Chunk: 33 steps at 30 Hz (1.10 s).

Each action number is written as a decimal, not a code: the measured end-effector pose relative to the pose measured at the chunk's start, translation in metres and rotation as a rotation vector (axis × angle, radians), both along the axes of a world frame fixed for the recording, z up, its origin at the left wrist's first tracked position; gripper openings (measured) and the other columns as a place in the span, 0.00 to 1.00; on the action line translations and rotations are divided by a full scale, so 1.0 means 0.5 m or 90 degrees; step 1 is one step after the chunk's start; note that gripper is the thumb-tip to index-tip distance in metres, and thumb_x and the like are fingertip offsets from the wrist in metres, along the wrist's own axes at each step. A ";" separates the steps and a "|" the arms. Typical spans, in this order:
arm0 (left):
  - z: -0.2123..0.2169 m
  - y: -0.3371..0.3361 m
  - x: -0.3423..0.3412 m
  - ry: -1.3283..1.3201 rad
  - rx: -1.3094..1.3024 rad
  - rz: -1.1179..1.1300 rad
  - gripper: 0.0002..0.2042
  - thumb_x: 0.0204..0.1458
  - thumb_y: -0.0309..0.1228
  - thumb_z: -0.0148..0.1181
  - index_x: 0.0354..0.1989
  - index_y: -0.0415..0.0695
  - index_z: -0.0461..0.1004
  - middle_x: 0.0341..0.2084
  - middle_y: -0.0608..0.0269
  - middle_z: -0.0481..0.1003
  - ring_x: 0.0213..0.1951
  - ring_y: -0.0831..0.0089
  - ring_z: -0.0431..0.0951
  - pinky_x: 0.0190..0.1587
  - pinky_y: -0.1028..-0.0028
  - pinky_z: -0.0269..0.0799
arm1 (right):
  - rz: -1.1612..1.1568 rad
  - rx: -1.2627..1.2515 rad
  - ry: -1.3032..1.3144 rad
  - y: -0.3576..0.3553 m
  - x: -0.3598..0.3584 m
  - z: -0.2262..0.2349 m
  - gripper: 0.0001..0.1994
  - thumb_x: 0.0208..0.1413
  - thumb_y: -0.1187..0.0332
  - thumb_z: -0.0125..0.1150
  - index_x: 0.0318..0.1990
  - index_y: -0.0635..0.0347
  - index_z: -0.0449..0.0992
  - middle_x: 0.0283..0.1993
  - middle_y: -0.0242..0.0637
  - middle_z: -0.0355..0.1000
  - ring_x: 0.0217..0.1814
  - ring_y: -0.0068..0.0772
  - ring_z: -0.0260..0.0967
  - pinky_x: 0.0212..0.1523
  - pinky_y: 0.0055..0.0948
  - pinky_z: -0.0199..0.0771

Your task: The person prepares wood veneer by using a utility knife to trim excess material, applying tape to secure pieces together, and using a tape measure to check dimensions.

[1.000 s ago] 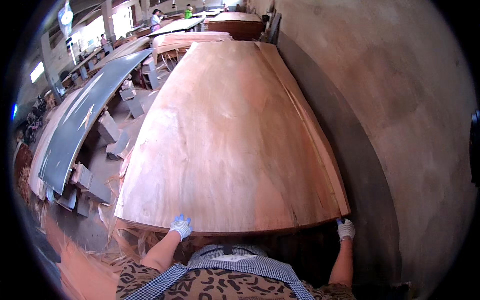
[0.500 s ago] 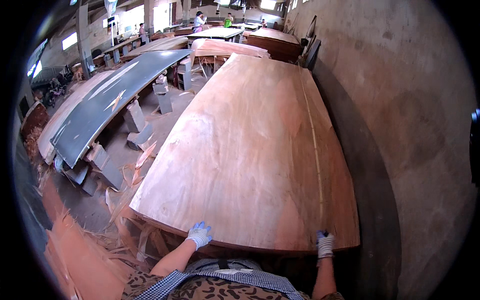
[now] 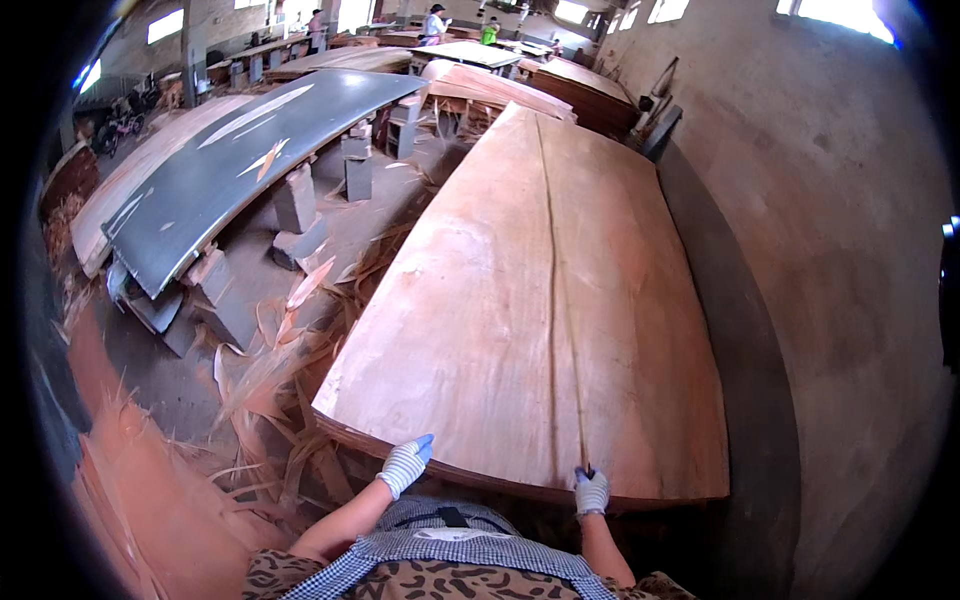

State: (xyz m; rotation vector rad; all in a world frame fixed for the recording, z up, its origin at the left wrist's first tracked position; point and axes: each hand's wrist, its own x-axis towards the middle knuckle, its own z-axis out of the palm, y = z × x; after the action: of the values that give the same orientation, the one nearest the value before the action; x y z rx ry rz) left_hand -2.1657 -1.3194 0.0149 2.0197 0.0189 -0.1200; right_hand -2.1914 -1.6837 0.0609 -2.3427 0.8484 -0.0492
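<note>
A big stack of thin reddish wood veneer sheets [image 3: 520,290] lies in front of me, reaching far ahead. A long seam or split [image 3: 556,280] runs along the top sheet. My left hand [image 3: 405,465], in a white and blue glove, rests on the stack's near edge with the fingers loosely curled. My gloved right hand [image 3: 591,490] grips the near edge of the top sheet right where the seam ends.
Veneer scraps [image 3: 270,390] litter the floor left of the stack. A dark grey panel [image 3: 240,160] lies on concrete blocks further left. A concrete wall [image 3: 840,250] runs along the right. More veneer stacks [image 3: 500,90] and other people [image 3: 435,22] are at the back.
My right hand has moved left along the near edge, from the right corner to the seam. The view has swung right, so the stack and my left hand appear shifted.
</note>
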 end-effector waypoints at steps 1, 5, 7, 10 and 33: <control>-0.007 0.004 0.002 0.012 -0.011 -0.013 0.16 0.50 0.32 0.47 0.47 0.40 0.67 0.40 0.49 0.71 0.44 0.61 0.72 0.47 0.71 0.65 | 0.039 -0.131 0.053 -0.006 -0.017 -0.002 0.10 0.44 0.65 0.59 0.32 0.60 0.72 0.24 0.43 0.69 0.25 0.39 0.67 0.29 0.33 0.67; -0.022 -0.024 0.030 0.160 -0.766 0.006 0.19 0.52 0.27 0.44 0.53 0.40 0.59 0.49 0.56 0.65 0.48 0.64 0.68 0.51 0.69 0.63 | 0.255 -0.316 0.047 0.029 -0.003 0.029 0.13 0.47 0.67 0.56 0.42 0.58 0.72 0.37 0.41 0.71 0.38 0.35 0.69 0.38 0.31 0.68; 0.039 -0.090 0.056 0.151 -0.976 -0.030 0.17 0.53 0.28 0.44 0.52 0.40 0.58 0.46 0.57 0.65 0.46 0.65 0.68 0.51 0.67 0.64 | 0.321 0.245 -0.121 0.069 0.049 0.005 0.16 0.50 0.72 0.52 0.48 0.58 0.68 0.41 0.34 0.71 0.39 0.28 0.68 0.36 0.26 0.68; 0.187 -0.146 0.077 0.214 -0.978 0.181 0.10 0.53 0.30 0.47 0.41 0.41 0.64 0.33 0.59 0.69 0.36 0.69 0.71 0.43 0.69 0.69 | 0.311 0.546 0.017 0.307 0.109 0.169 0.19 0.53 0.67 0.52 0.53 0.58 0.64 0.43 0.29 0.68 0.37 0.19 0.64 0.34 0.19 0.67; 0.215 -0.254 0.147 0.177 -1.158 0.252 0.12 0.54 0.29 0.39 0.44 0.39 0.64 0.41 0.55 0.68 0.48 0.67 0.66 0.55 0.71 0.58 | 0.162 0.884 -0.093 0.285 0.374 0.028 0.13 0.51 0.62 0.54 0.35 0.64 0.70 0.30 0.38 0.71 0.28 0.29 0.68 0.31 0.24 0.69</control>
State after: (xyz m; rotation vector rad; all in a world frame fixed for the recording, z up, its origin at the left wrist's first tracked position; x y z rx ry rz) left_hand -2.0921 -1.4465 0.1226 0.1537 0.3478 -0.0936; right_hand -2.0046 -1.5414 0.0748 -1.0782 0.2776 0.3576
